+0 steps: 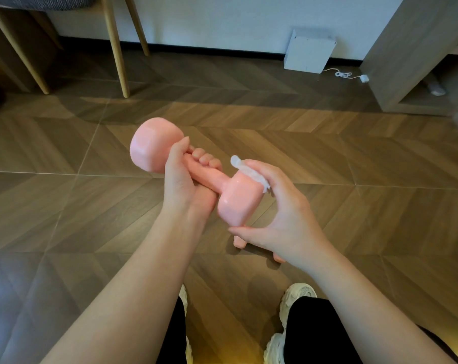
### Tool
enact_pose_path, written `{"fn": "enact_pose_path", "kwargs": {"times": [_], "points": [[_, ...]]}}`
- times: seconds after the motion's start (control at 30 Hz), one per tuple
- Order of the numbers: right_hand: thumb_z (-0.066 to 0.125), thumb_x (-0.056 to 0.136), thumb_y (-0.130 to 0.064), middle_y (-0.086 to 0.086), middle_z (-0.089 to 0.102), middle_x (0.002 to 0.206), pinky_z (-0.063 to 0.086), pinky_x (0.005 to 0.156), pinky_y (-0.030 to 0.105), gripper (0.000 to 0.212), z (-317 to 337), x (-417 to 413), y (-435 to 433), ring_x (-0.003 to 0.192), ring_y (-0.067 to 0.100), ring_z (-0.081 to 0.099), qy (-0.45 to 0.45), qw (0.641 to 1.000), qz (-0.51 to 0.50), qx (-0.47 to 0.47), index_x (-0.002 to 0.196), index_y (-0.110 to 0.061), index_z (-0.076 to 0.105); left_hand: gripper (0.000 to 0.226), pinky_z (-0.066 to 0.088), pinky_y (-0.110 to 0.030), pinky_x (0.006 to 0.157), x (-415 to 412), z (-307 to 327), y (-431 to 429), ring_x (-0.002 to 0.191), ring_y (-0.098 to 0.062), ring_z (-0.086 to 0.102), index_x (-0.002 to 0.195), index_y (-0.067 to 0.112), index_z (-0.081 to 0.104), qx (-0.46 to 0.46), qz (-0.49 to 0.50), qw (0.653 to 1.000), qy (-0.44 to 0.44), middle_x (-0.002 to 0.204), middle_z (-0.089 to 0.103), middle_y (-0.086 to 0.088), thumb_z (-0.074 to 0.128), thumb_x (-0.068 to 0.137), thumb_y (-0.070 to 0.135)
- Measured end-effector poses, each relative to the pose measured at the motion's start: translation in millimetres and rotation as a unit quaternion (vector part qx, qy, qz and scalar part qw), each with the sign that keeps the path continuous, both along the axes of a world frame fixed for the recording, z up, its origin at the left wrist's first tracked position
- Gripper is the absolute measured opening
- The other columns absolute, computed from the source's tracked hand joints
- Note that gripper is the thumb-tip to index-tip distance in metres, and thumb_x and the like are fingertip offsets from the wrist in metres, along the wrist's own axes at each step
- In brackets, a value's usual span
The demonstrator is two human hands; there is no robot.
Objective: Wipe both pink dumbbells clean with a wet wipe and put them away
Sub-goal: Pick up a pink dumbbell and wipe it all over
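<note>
I hold a pink dumbbell [233, 199] in the air above the floor. My left hand [185, 179] grips its handle, with one head sticking out up and to the left. My right hand [277, 211] curls round the near head, pressing a crumpled white wet wipe [248, 173] against its top with the fingers, thumb under the head. The near head shines wet. A second pink dumbbell [239, 241] lies on the floor below my right hand, mostly hidden by it.
Wooden chair legs [117, 48] stand at the back left. A white box [310, 52] leans on the wall with a white cable [346, 74] beside it. A wooden cabinet [417, 53] stands at the right. My shoes [298, 295] are at the bottom.
</note>
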State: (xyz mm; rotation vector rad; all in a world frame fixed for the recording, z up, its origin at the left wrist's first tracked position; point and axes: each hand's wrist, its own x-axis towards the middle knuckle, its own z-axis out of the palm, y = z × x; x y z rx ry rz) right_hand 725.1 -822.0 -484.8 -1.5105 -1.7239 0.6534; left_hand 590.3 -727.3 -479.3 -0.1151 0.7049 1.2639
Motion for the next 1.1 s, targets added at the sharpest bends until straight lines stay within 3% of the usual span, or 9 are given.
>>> {"fn": "enact_pose_path", "kwargs": {"times": [0.07,0.13,0.27,0.37,0.47,0.6,0.77,0.9,1.1], "points": [[0.093,0.057,-0.027,-0.018,0.058,0.128,0.043,0.088,0.007,0.089,0.7,-0.5,-0.7,0.122,-0.009,0.047,0.105,0.992,-0.032,-0.068,0.133,-0.037,0.048,0.024,0.052,-0.027,0.065,0.1,-0.4,-0.2,0.06,-0.015,0.059,0.07,0.013,0.05,0.02,-0.007,1.0,-0.004,0.07,0.061,-0.002,0.061,0.09,0.017],[0.091,0.057,-0.033,-0.005,0.065,0.119,0.053,0.072,0.018,0.083,-0.1,-0.1,-1.7,0.116,-0.008,0.053,0.196,0.97,-0.024,-0.14,0.13,-0.037,0.051,0.025,0.055,-0.035,0.083,1.4,0.7,-0.2,0.078,-0.02,0.069,0.069,0.015,0.049,0.04,-0.028,0.999,0.01,0.085,0.068,-0.004,0.061,0.091,0.019],[0.082,0.056,-0.044,0.008,0.069,0.11,0.051,0.077,0.03,0.072,-1.6,-2.6,-6.4,0.116,0.007,0.06,0.251,0.954,-0.016,-0.161,0.123,-0.032,0.058,0.032,0.043,-0.02,0.051,2.9,6.7,-1.5,0.049,-0.009,0.045,0.063,0.018,0.045,0.036,-0.044,0.998,0.0,0.055,0.044,0.006,0.063,0.09,0.023],[0.085,0.058,-0.045,-0.02,0.065,0.119,0.042,0.091,0.009,0.073,7.8,-4.9,-10.7,0.12,-0.002,0.055,0.16,0.984,-0.032,-0.068,0.124,-0.038,0.056,0.038,0.03,-0.018,0.042,1.1,8.6,-2.4,0.04,-0.006,0.03,0.057,0.02,0.041,0.016,-0.041,0.999,0.013,0.047,0.031,0.009,0.058,0.091,0.023],[0.084,0.067,-0.04,-0.02,0.058,0.131,0.04,0.094,0.006,0.069,12.5,-3.3,-11.0,0.125,-0.002,0.051,0.068,0.997,-0.019,0.008,0.13,-0.029,0.057,0.038,0.028,-0.018,0.04,-1.0,6.6,-2.7,0.037,-0.007,0.028,0.057,0.021,0.038,0.0,-0.027,1.0,0.014,0.046,0.028,0.009,0.054,0.091,0.02],[0.087,0.069,-0.031,-0.007,0.069,0.118,0.049,0.073,0.005,0.069,7.3,0.8,-7.5,0.118,-0.006,0.052,0.154,0.98,0.012,-0.129,0.125,-0.047,0.05,0.035,0.028,-0.02,0.042,-2.0,3.6,-0.4,0.038,-0.008,0.027,0.058,0.021,0.037,-0.003,-0.025,0.999,0.029,0.046,0.027,0.009,0.052,0.09,0.019],[0.088,0.068,-0.034,-0.016,0.06,0.131,0.039,0.096,0.006,0.07,6.0,1.5,-11.1,0.126,-0.003,0.051,0.058,0.998,-0.023,0.001,0.131,-0.023,0.059,0.035,0.027,-0.02,0.043,0.8,3.1,-0.7,0.039,-0.008,0.026,0.059,0.02,0.036,0.001,-0.025,0.999,0.044,0.047,0.026,0.008,0.052,0.091,0.018],[0.087,0.067,-0.032,-0.015,0.065,0.122,0.046,0.073,0.002,0.072,7.5,1.2,-10.0,0.117,-0.008,0.051,0.117,0.99,-0.01,-0.073,0.132,-0.03,0.057,0.035,0.027,-0.021,0.043,0.2,2.1,0.1,0.039,-0.009,0.026,0.06,0.02,0.035,-0.004,-0.022,0.998,0.051,0.047,0.027,0.008,0.051,0.09,0.017],[0.083,0.071,-0.036,-0.01,0.057,0.138,0.038,0.104,0.013,0.069,4.5,1.3,-9.4,0.129,-0.001,0.049,0.051,0.999,-0.003,0.017,0.132,-0.014,0.06,0.037,0.027,-0.02,0.043,-0.7,4.4,0.0,0.039,-0.008,0.026,0.058,0.02,0.035,-0.005,-0.023,0.998,0.05,0.047,0.026,0.008,0.051,0.091,0.017]]}}
